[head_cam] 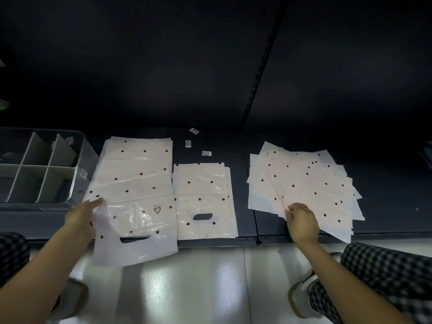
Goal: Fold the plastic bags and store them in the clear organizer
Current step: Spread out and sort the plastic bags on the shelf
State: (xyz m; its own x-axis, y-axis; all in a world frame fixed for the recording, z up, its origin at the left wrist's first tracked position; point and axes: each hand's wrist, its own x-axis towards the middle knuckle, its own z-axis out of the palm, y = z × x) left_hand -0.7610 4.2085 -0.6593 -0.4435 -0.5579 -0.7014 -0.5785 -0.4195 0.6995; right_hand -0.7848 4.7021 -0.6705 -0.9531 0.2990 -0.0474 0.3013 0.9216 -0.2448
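both hands (301,220) touch bags (301,183) beside divided clear organizer (79,146).

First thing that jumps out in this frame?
Three piles of pale, dark-dotted plastic bags on the dark shelf: a left pile, a middle pile and a fanned right pile. The left hand rests on the left pile's near corner, and the right hand pinches the right pile's near edge. At far left sits the clear organizer with its dividers.
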